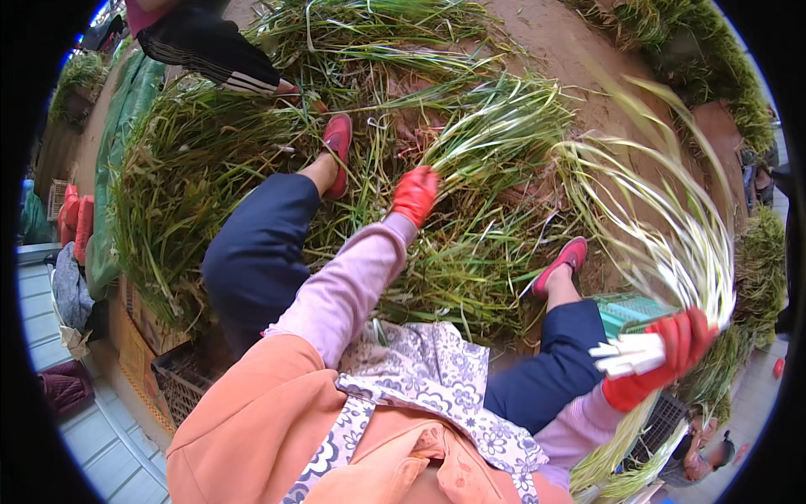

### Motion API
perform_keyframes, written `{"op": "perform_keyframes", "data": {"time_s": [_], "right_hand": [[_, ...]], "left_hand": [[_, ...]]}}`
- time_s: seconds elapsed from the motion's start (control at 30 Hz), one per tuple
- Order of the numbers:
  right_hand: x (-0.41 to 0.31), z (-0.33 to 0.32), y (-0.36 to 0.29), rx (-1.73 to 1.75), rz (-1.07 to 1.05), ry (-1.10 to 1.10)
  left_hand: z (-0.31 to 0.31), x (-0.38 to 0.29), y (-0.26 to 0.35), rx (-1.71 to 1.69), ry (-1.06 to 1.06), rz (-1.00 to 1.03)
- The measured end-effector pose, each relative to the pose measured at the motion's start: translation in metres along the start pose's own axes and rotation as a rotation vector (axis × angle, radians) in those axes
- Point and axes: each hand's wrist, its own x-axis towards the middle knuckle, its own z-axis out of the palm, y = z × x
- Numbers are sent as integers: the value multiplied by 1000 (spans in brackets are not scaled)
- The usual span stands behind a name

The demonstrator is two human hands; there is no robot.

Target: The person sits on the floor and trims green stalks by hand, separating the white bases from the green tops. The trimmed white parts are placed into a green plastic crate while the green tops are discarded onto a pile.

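My left hand (415,195), in a red rubber glove, is closed at the base of a bundle of long green leafy stalks (504,129) that fans out over the heap. Off to the right, my right hand (667,353), gloved in red too, grips a bunch of pale stalks (699,258). Their white cut ends point left out of the fist, and their long leaves swing in an arc, blurred at the tips. Between my feet lies a thick heap of green leaves and stalks (434,271).
A teal plastic crate (636,309) stands beside my right foot, with pale stalks and a dark crate (658,425) below it. Another dark crate (179,384) is at lower left. Another person's leg (208,50) reaches the heap at upper left. A further person crouches at lower right.
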Motion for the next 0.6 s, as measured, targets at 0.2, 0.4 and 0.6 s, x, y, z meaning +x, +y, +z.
{"op": "perform_keyframes", "data": {"time_s": [0.2,0.4,0.6], "right_hand": [[0,-16,-23,126,-237,-97],[25,0,-6,51,-135,-106],[14,-14,16,62,-14,-67]], "left_hand": [[19,52,-121,404,-329,-320],[31,51,-106,451,-278,-243],[22,25,-76,400,-574,-219]]}}
